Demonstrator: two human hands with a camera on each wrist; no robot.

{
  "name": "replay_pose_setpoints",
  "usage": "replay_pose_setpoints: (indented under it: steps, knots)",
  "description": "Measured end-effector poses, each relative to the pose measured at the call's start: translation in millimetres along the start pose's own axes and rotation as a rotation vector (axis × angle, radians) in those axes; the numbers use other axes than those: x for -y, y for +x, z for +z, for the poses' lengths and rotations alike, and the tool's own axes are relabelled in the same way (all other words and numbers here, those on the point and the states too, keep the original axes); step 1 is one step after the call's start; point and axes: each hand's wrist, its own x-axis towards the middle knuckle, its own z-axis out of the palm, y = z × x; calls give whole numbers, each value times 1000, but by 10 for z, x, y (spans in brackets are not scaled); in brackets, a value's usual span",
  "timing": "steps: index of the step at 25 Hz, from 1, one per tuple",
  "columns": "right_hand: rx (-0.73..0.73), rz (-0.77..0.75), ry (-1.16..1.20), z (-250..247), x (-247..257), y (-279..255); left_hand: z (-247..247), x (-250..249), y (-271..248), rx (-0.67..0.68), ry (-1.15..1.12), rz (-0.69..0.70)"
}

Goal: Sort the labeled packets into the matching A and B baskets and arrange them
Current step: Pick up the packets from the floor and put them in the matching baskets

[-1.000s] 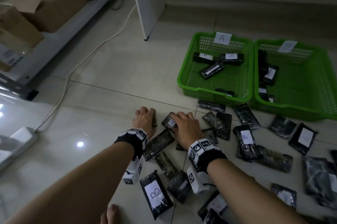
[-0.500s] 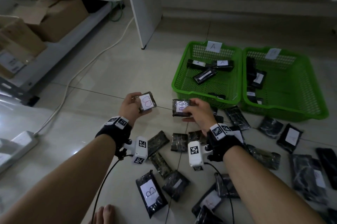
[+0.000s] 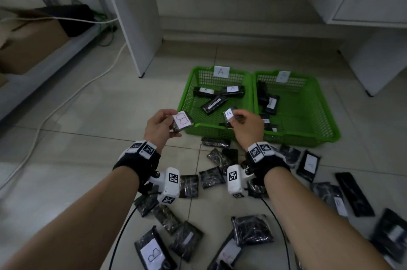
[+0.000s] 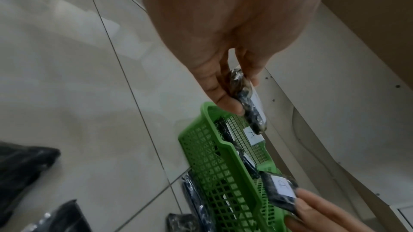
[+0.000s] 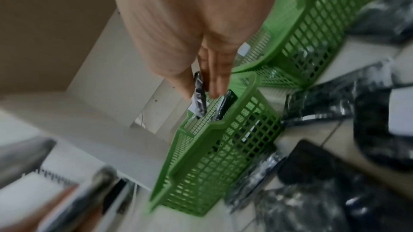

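My left hand [image 3: 160, 125] holds a black packet with a white B label [image 3: 182, 120] above the floor, just left of the green A basket [image 3: 189, 93]. In the left wrist view its fingers [image 4: 225, 99] pinch that packet [image 4: 250, 105]. My right hand [image 3: 246, 125] pinches a black packet labelled A [image 3: 229, 114] over the near rim of the A basket; the right wrist view shows this packet [image 5: 199, 94] edge-on. The B basket [image 3: 308, 102] stands right of the A basket. Both baskets hold a few black packets.
Several black packets [image 3: 252, 229] lie scattered on the tiled floor below and to the right of my hands. A white cabinet panel [image 3: 136, 23] stands behind the baskets on the left, and a white cable [image 3: 72, 96] runs across the floor at left.
Both hands picked a packet off the floor and raised them. They have since moved forward to the front of the A basket, the right hand's label now turned up to show A.
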Motion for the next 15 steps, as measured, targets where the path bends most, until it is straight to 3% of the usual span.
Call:
replay_pose_setpoints:
  steps: [3,6,8,11,15]
  knots:
    - [191,-118,-609,-56,-79,49,195,-7,23,41,-42,-14]
    - [369,-114,-860,-76,-219,35,379,-19,108,78,42,20]
    - [282,-178,-808,-162,-317,11,598,-39,173,116,90,27]
    - [-30,-304,-645,-451,-423,-40,1015,-69,207,181,160,67]
    - [-199,-35,-556,-1075,-872,-164,1775,-11,186,358,385,172]
